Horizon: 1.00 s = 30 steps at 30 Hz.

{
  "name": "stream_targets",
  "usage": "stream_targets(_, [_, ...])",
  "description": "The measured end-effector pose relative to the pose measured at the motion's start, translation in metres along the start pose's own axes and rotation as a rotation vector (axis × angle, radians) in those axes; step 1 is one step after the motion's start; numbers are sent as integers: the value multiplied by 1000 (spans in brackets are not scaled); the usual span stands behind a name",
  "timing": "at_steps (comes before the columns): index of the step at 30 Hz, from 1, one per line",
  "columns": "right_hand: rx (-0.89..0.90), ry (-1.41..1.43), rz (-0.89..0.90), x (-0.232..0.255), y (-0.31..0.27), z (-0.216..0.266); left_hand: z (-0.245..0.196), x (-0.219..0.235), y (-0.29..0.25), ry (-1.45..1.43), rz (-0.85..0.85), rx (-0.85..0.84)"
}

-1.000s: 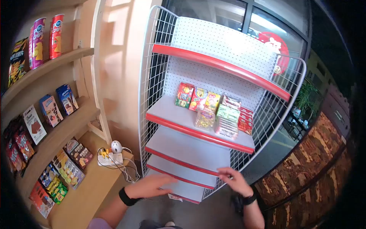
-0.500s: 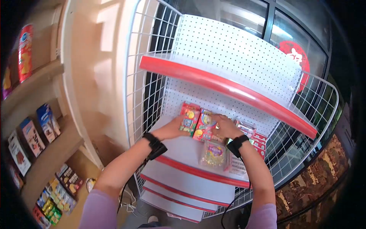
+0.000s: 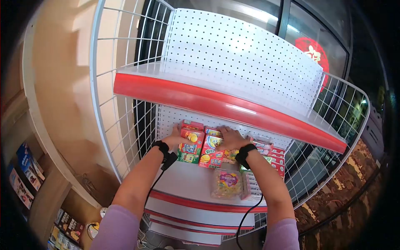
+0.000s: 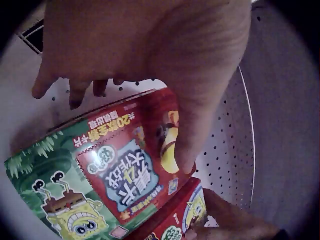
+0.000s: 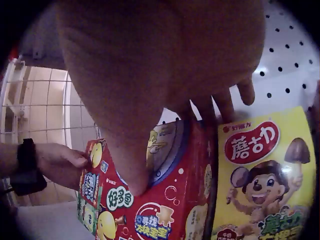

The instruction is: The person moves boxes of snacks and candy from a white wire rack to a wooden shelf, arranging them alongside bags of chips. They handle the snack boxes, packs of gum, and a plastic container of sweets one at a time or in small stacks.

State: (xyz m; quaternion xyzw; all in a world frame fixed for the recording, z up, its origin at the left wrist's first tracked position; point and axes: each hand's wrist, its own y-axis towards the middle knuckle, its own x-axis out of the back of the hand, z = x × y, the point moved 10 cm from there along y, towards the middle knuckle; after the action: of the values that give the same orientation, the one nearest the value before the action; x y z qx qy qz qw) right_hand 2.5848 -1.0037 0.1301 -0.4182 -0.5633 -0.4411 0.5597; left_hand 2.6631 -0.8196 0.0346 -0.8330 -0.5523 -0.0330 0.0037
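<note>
My left hand [image 3: 172,139] grips the upper left of a red-and-green snack box [image 3: 188,157], which stands on the middle shelf [image 3: 171,179]. In the left wrist view its thumb presses the printed front while the other fingers reach past the top edge. Beside it, my right hand [image 3: 232,139] holds a red snack box [image 3: 210,157] near the top. Its thumb lies on the front [image 5: 175,210] in the right wrist view, and the fingers go behind. Right of that stands a yellow chocolate-mushroom box [image 5: 262,187], partly covered by the right hand in the head view.
A clear pack of candy [image 3: 227,183] and pink-and-white packs [image 3: 251,187] sit at the shelf front. Red packs [image 3: 278,166] are stacked at right. The red-edged upper shelf [image 3: 225,102] overhangs the hands. Wire side panels [image 3: 121,104] bound the rack; cables hang from both wrists.
Both hands have gone from over the lower shelves to the snack boxes, and the view has come closer. In the last half second the left hand has risen to its box's top.
</note>
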Motion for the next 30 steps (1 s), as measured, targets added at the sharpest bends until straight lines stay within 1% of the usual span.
stream_targets(1, [-34, 2, 13, 2, -5, 1, 1, -2, 2, -1, 8, 4])
stream_targets(2, [48, -8, -41, -15, 16, -14, -4, -6, 2, -20, 46, -50])
stream_targets(3, [42, -5, -37, -17, 15, -15, -7, -9, 3, -39, 83, -102])
stream_targets(5, [64, -36, -64, -15, 16, -11, -3, -7, 7, -55, 91, -86])
stream_targets(7, [82, 7, -67, -17, 17, -15, -4, 1, 8, 56, 53, -121])
stream_targets(9, [111, 73, -84, -16, 17, -15, -5, 3, 6, 36, 75, -131])
stream_targets(11, [135, 72, -115, -14, 13, -13, -4, 1, 3, 119, 124, -92])
stream_targets(13, [164, 72, -144, -12, 7, -7, -9, -3, -8, 80, 147, -92])
stream_targets(15, [212, 140, -146, -10, 1, 1, -9, -8, -18, 43, 168, -89])
stream_targets(16, [217, 143, -145, -10, -2, 4, -12, -8, -22, -1, 153, -135])
stream_targets(17, [204, 227, -131, -10, -5, 5, -15, -8, -27, -44, 138, -181])
stream_targets(18, [191, 310, -116, -10, -6, 5, -16, -11, -33, -43, 133, -181])
stream_targets(19, [197, 310, -115, -11, -7, 5, -23, -6, -42, -19, 53, -249])
stream_targets(20, [241, 302, -136, -9, -9, 9, -31, -1, -51, 6, -31, -316])
stream_targets(21, [289, 294, -157, -5, -12, 16, -36, -3, -61, 7, -44, -315])
stream_targets(22, [305, 296, -152, -2, -14, 20, -52, -2, -77, 65, -108, -423])
stream_targets(23, [337, 289, -221, 7, -19, 23, -65, -2, -92, 125, -173, -526])
stream_targets(24, [368, 285, -289, 17, -27, 27, -75, -4, -102, 123, -197, -590])
stream_targets(25, [384, 293, -279, 19, -31, 30, -78, -6, -112, 127, -214, -580])
stream_targets(27, [418, 369, -410, 39, -47, 31, -99, -10, -151, 222, -346, -675])
stream_targets(28, [465, 341, -509, 54, -65, 38, -110, -16, -176, 259, -407, -703])
stream_targets(29, [484, 349, -504, 59, -76, 41, -111, -21, -196, 267, -426, -697])
stream_targets(30, [490, 374, -539, 66, -88, 40, -109, -24, -221, 299, -491, -700])
